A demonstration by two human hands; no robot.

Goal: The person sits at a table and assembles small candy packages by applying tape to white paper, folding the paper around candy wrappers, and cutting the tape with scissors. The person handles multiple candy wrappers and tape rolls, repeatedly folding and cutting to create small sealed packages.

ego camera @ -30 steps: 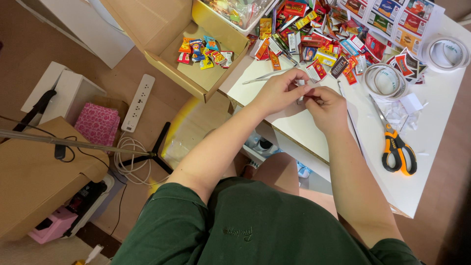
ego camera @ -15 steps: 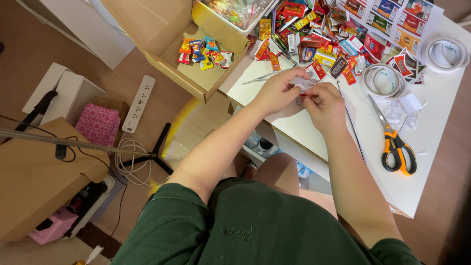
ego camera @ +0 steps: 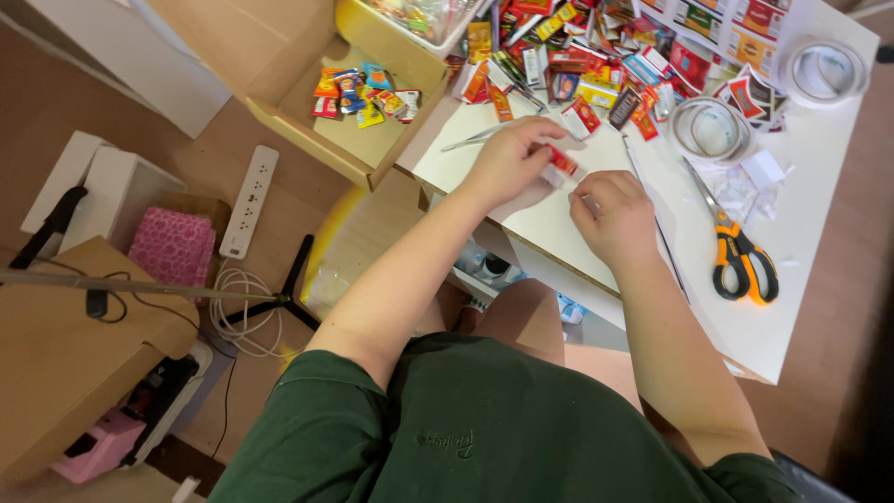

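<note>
Small red packet (ego camera: 562, 163): pinched in the left hand's fingertips, just above the white surface (ego camera: 819, 279).
Left hand (ego camera: 510, 166): closed on the packet.
Right hand (ego camera: 615, 216): curled, fingertips at the packet's edge.
Scissors (ego camera: 740, 256): right of the hands, lying flat.
Tape rolls (ego camera: 712, 129): beyond the scissors.
Packet heap (ego camera: 596, 65): along the far edge.

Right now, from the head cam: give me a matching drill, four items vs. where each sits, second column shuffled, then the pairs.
Things:
1. scissors with orange handles
2. white power strip
3. small red paper box
4. pink patterned pouch

Places:
A. on the floor, beside the open cardboard box
B. held at the fingertips of the left hand, with the right hand next to it
C. flat on the white table, right of the right hand
D. left of the power strip, near the wooden desk

Pairs: 1-C, 2-A, 3-B, 4-D
</note>
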